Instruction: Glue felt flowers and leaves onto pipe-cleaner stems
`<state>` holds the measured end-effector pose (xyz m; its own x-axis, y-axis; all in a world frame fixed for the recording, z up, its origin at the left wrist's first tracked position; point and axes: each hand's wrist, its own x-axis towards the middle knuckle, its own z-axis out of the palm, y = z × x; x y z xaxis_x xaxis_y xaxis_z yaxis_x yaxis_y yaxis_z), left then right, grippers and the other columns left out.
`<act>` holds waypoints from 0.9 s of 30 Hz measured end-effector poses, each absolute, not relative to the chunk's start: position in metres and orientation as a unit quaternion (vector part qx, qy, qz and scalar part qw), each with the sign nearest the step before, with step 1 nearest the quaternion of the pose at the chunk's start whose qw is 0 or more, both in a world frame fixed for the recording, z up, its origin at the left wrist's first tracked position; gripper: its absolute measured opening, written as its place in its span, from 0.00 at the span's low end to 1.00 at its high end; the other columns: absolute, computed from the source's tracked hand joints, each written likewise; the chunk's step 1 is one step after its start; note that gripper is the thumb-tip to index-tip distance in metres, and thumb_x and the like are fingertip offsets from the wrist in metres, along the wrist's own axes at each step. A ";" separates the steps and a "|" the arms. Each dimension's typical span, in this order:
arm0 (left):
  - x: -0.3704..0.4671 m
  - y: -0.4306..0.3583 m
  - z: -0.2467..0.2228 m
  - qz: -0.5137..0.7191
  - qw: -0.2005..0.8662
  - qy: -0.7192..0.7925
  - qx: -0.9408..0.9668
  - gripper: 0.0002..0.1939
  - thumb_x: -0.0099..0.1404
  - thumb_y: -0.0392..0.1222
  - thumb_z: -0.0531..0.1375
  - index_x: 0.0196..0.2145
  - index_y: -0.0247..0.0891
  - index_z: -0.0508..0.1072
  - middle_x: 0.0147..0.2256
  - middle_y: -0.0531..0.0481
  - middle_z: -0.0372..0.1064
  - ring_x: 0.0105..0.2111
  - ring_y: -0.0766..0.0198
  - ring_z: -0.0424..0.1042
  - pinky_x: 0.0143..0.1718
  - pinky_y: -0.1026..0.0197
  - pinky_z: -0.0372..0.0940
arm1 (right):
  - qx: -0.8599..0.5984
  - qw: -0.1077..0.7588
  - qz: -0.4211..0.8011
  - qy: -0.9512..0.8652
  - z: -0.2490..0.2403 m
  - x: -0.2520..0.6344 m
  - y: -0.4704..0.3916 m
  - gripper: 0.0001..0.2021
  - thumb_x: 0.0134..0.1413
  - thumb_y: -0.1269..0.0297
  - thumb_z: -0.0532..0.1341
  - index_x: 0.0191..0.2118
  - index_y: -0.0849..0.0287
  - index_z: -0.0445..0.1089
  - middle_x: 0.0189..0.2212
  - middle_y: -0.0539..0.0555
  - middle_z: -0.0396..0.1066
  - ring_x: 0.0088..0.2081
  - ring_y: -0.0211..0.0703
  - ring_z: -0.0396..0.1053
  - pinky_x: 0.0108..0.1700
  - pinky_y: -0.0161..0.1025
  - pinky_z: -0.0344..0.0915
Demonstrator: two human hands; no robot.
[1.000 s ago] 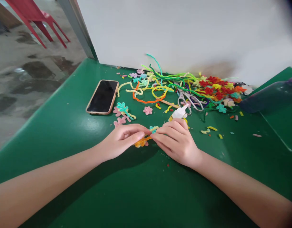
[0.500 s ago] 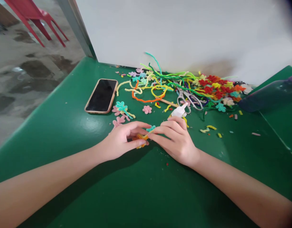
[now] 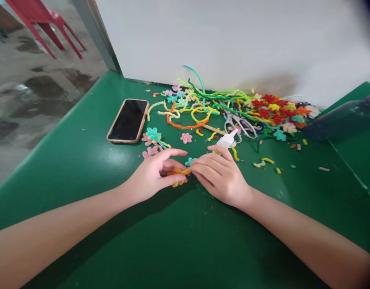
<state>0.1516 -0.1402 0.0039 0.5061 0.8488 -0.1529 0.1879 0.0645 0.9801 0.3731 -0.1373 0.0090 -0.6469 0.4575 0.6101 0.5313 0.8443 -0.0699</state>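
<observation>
Far left, a red chair (image 3: 34, 10) stood on grey floor (image 3: 10, 84) blotched with dark patches. A glossy green tabletop (image 3: 160, 249) began beside it; phone (image 3: 129, 120) flat near that edge. White panel (image 3: 233, 40) rose behind. Left hand (image 3: 156, 174) held an orange fuzzy piece (image 3: 182, 171) between thumb and fingers, over mid-tabletop; right hand (image 3: 221, 174) pinched its right end. Scissors (image 3: 245, 124) lay beyond, then heaped fuzzy flowers (image 3: 272, 110) near the panel's foot. Far right: dark bottle (image 3: 344, 118), scraps scattered nearby.
</observation>
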 end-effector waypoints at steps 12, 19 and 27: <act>0.153 -0.141 0.008 0.262 0.562 0.420 0.663 0.24 0.63 0.45 0.62 0.54 0.41 0.60 0.37 0.49 0.77 0.34 0.62 0.78 0.36 0.62 0.71 | -0.234 0.298 -0.036 -0.925 0.008 0.372 -0.137 0.08 0.58 0.71 0.60 0.44 0.59 0.71 0.36 0.51 0.77 0.39 0.38 0.72 0.52 0.45 0.64; 0.151 -0.139 0.012 0.299 0.625 0.429 0.580 0.29 0.53 0.42 0.70 0.51 0.39 0.66 0.38 0.48 0.78 0.36 0.60 0.79 0.38 0.62 0.73 | -0.227 0.363 -0.034 -0.903 0.011 0.375 -0.138 0.08 0.54 0.75 0.63 0.41 0.62 0.72 0.32 0.51 0.76 0.35 0.37 0.71 0.43 0.41 0.66; 0.154 -0.138 0.010 0.279 0.664 0.402 0.565 0.08 0.58 0.41 0.66 0.36 0.37 0.77 0.32 0.50 0.79 0.31 0.62 0.79 0.34 0.66 0.74 | -0.229 0.360 -0.054 -0.903 0.012 0.373 -0.140 0.08 0.53 0.75 0.64 0.40 0.63 0.71 0.29 0.51 0.75 0.31 0.36 0.69 0.39 0.40 0.66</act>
